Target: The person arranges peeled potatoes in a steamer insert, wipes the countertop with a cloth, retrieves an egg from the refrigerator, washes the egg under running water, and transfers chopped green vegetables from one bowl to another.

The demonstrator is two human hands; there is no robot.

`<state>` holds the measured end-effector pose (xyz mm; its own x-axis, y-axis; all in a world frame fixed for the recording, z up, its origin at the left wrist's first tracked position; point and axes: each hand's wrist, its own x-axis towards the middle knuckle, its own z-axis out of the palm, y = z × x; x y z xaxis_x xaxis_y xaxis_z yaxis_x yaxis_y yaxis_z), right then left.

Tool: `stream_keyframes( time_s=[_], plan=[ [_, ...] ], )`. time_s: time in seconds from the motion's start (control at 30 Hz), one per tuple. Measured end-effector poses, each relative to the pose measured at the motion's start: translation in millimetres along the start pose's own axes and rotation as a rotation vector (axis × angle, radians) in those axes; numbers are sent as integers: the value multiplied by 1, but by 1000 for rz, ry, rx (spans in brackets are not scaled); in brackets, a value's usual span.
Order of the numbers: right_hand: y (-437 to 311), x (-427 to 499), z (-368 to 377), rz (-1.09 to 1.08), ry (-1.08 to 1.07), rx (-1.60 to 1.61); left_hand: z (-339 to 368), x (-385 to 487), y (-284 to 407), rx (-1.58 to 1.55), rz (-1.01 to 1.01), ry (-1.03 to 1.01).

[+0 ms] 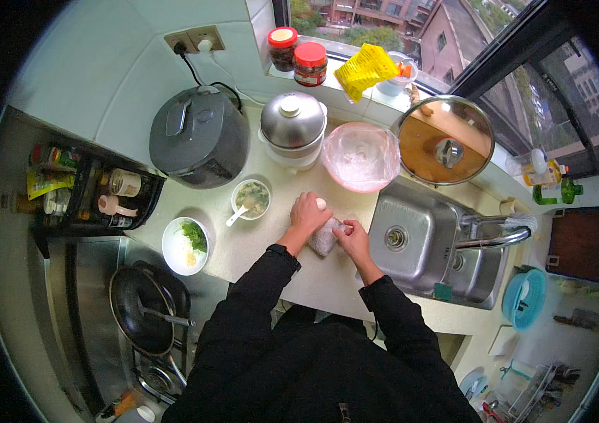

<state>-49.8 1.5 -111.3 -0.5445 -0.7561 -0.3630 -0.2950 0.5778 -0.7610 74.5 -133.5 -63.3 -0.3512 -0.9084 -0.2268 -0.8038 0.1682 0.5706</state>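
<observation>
My left hand [306, 215] is closed around a pale rounded thing that looks like an egg [321, 204], over the countertop. Just below it lies a folded grey cloth [323, 243], and my right hand [353, 236] pinches its right edge. To the left stands a small bowl of soup with greens [255, 194], a white spoon [237, 215] leaning in it. Further left, a white bowl [173, 253] holds chopped greens and pale minced bits. Beyond my hands sits a pink bowl [361, 182] covered with clear plastic.
A steel sink [416, 211] with a faucet [500, 239] lies to the right. Behind stand a dark rice cooker [199, 137], a metal-lidded pot [292, 124] and a large glass lid [445, 140]. A black wok [143, 312] rests on the stove at left.
</observation>
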Motion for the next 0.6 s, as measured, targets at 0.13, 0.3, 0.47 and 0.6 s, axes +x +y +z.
stream_keyframes(
  time_s=[0.13,0.3,0.47,0.6],
  plan=[
    [10,1,4,30,-24,53,9,9,-8,70,44,23],
    [11,5,6,-21,-5,63,14,15,-20,57,105,57],
    [10,6,6,-26,0,80,14,25,-22,-32,184,197],
    [13,4,3,-14,-20,119,17,35,-20,-11,178,217]
  ],
)
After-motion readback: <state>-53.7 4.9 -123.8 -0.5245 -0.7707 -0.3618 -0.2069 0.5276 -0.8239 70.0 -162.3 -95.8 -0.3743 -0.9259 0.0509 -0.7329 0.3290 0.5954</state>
